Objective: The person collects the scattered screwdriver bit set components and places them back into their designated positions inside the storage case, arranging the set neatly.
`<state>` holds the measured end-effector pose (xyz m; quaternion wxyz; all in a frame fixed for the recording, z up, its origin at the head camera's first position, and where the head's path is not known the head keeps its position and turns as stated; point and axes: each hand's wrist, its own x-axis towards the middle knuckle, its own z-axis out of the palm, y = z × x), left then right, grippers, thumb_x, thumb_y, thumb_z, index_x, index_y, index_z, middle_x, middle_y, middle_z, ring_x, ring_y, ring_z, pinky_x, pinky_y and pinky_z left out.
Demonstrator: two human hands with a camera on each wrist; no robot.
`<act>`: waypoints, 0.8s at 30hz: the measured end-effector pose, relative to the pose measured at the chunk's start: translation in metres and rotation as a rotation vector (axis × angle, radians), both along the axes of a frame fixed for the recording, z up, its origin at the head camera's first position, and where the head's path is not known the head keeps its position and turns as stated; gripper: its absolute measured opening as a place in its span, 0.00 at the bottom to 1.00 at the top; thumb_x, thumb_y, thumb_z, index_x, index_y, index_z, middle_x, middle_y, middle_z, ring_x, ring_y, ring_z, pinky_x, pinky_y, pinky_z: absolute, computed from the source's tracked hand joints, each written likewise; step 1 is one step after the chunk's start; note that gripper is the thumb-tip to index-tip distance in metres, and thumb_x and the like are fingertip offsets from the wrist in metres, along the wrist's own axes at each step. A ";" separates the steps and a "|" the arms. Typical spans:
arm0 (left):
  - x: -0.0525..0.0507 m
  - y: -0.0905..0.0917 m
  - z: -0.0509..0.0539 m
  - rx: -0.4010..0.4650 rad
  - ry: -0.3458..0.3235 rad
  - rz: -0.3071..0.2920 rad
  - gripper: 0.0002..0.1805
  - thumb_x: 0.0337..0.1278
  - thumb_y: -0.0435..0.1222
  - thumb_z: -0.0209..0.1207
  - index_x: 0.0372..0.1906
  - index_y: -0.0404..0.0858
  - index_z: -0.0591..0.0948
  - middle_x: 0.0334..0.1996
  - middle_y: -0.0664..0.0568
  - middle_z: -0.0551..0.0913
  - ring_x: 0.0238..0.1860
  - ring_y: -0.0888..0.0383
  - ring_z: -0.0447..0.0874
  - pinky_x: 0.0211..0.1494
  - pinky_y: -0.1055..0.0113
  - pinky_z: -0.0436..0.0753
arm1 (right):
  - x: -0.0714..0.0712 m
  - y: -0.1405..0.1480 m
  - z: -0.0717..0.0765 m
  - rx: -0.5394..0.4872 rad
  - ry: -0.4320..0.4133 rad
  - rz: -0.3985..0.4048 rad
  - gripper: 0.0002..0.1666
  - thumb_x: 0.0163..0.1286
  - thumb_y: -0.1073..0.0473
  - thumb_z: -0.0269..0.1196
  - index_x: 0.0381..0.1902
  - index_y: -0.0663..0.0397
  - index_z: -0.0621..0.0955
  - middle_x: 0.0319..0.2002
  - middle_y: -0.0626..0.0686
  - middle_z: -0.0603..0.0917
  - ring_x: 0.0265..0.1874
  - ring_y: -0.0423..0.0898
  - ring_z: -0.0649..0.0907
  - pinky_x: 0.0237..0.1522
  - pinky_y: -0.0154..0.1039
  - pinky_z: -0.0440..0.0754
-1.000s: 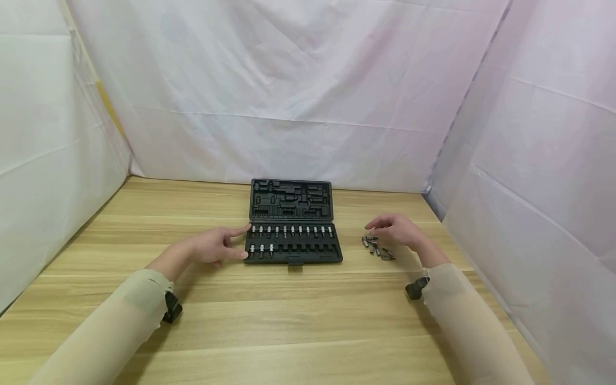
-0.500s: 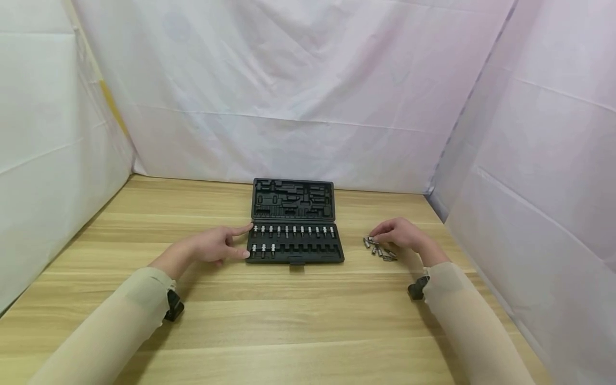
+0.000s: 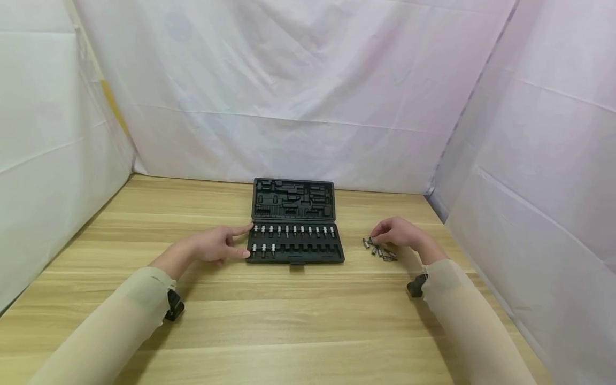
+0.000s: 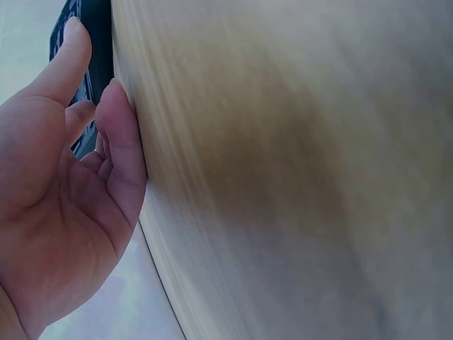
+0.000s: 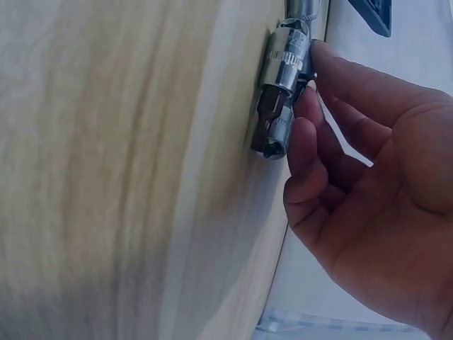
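The case [image 3: 294, 220] lies open on the table [image 3: 289, 321], three bits [image 3: 263, 247] in its front row. On my remote feed I see the left hand [image 3: 215, 245], thumb and index spread wide, touching the case's left end; the right hand [image 3: 399, 234], narrowed, pinches one bit [image 3: 372, 241] at the pile [image 3: 380, 251] right of the case.
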<state>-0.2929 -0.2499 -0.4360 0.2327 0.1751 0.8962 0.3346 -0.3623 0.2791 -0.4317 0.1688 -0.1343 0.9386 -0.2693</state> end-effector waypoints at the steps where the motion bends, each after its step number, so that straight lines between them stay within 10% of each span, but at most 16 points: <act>1: 0.000 0.000 0.000 0.000 -0.001 -0.001 0.51 0.74 0.52 0.69 0.91 0.52 0.53 0.34 0.45 0.77 0.25 0.56 0.76 0.35 0.60 0.83 | 0.000 0.000 0.000 -0.004 0.000 0.000 0.13 0.79 0.55 0.70 0.53 0.58 0.90 0.52 0.56 0.91 0.52 0.50 0.83 0.60 0.47 0.79; 24: 0.001 0.001 0.000 0.001 -0.001 -0.001 0.51 0.75 0.52 0.69 0.91 0.51 0.53 0.34 0.45 0.77 0.25 0.56 0.75 0.36 0.60 0.83 | 0.005 -0.015 0.007 -0.251 0.037 0.004 0.24 0.84 0.51 0.65 0.71 0.53 0.82 0.63 0.63 0.87 0.57 0.56 0.88 0.57 0.51 0.89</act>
